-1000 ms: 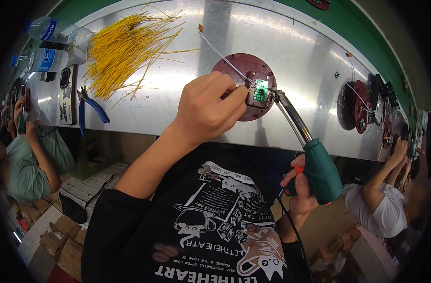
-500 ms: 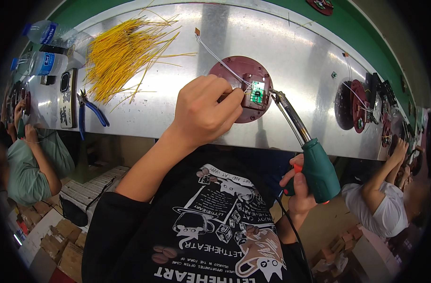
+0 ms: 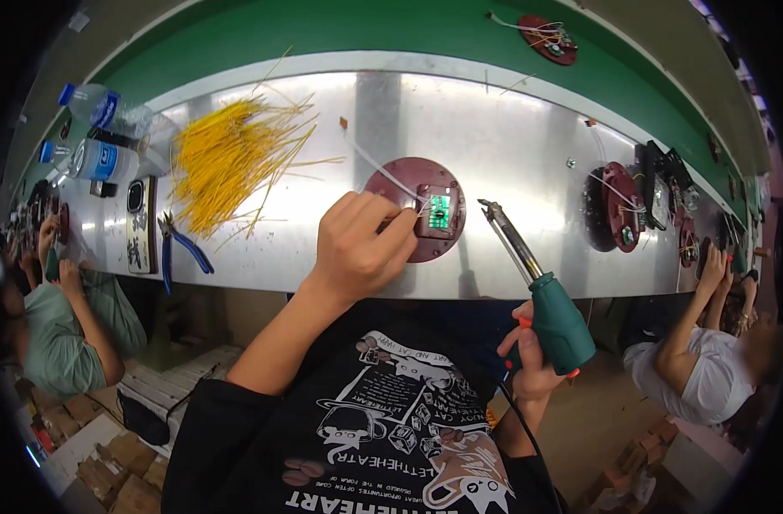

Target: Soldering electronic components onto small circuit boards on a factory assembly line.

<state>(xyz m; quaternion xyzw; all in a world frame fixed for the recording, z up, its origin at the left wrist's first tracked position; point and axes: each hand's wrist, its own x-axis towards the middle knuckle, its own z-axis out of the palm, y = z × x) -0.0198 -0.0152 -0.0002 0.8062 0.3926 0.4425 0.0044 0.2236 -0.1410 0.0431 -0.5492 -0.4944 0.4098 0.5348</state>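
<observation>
A: Item one, far left of the desk [image 3: 511,120]?
B: Two clear plastic bottles [image 3: 108,137] are lying at about nine o'clock from the yellow wire pile [image 3: 228,163]. Blue-handled pliers [image 3: 175,248] are resting at seven o'clock from that pile, near the front edge.

A: Item two, the left hand [image 3: 357,248]?
B: It is curling shut, fingertips pinching a thin white wire [image 3: 383,169] where it meets the small green circuit board [image 3: 439,212]. The wire is running off toward eleven o'clock across the metal top.

A: Where is the board sitting?
B: It is lying on a round maroon disc [image 3: 417,206], right of centre on it. The disc is lying flat on the desk, and the knuckles are covering its seven o'clock edge.

A: Item three, the right hand [image 3: 528,364]?
B: It is wrapping closed around the green handle of a soldering iron [image 3: 546,300], below the desk edge. The metal tip is pointing to eleven o'clock, ending just beside the disc at its three o'clock side, apart from the board.

A: Further right?
B: More maroon discs with wiring [image 3: 618,206] are crowding the three o'clock end.
</observation>
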